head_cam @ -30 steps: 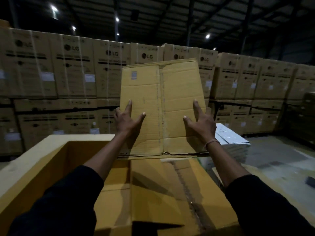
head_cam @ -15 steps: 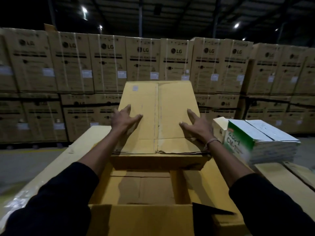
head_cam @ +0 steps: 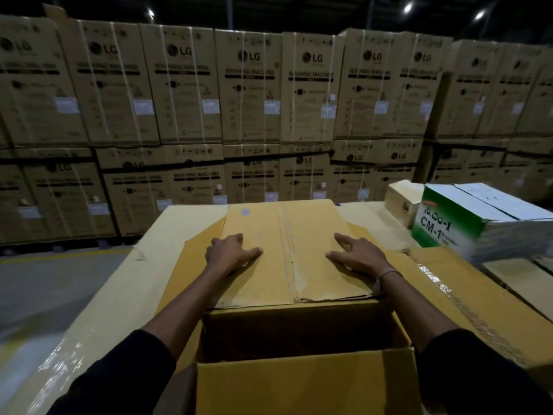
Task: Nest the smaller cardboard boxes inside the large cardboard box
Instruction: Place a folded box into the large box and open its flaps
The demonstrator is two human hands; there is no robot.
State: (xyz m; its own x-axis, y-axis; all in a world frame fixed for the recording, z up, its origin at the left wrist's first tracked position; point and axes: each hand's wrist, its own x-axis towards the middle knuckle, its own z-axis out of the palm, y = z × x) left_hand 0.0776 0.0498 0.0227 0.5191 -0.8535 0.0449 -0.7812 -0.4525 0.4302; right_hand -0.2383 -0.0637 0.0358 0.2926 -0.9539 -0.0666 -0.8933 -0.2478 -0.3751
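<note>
Both hands, left (head_cam: 232,253) and right (head_cam: 357,254), press spread on the box flap (head_cam: 287,253); the box interior (head_cam: 296,333) is dark.

Under my left hand (head_cam: 230,253) and right hand (head_cam: 357,254) the far flap (head_cam: 287,253) of the open box (head_cam: 302,381) is matt brown corrugated cardboard, its near edge creased and a little ragged. The surface beneath it (head_cam: 143,283) is paler cardboard, with glossy clear tape glinting at 4 and 7 o'clock. At 2 o'clock the green and white carton (head_cam: 466,223) has a smoother printed finish. The stacked cartons (head_cam: 248,85) at 12 o'clock are dull brown cardboard with pale straps and paper labels. My sleeves (head_cam: 484,378) are dark matt cloth.
</note>
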